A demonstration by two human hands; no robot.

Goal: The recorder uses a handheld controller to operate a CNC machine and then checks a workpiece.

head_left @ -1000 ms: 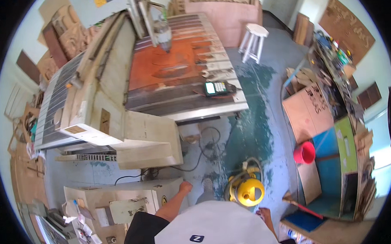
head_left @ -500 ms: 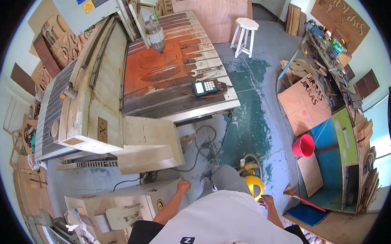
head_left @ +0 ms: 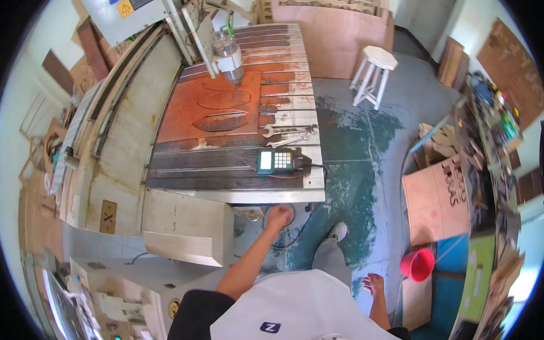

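My left hand point(head_left: 279, 217) hangs in the air just off the near edge of a slotted machine bed point(head_left: 225, 197), its fingers curled in with nothing showing in them. My right hand point(head_left: 373, 283) is low by my right side, empty, with loosely bent fingers a little apart. On the bed, nearest my left hand, lies a handheld keypad controller point(head_left: 282, 162) with a lit screen. Two open-end wrenches point(head_left: 292, 135) rest behind it. Farther back, a reddish board point(head_left: 221, 100) with leaf-shaped cuts lies under the router spindle point(head_left: 227, 56).
A pale machine housing point(head_left: 187, 227) juts out at my left. Right of the bed stand a white stool point(head_left: 373, 70), a cardboard box point(head_left: 436, 197) and a red bucket point(head_left: 417, 264). A cluttered workbench point(head_left: 492, 120) runs along the right wall. A cable hangs near the bed's corner.
I have stepped forward toward the bed, one foot now ahead. My left hand has swung forward and up to near the bed's edge. The right hand stays low at my side.
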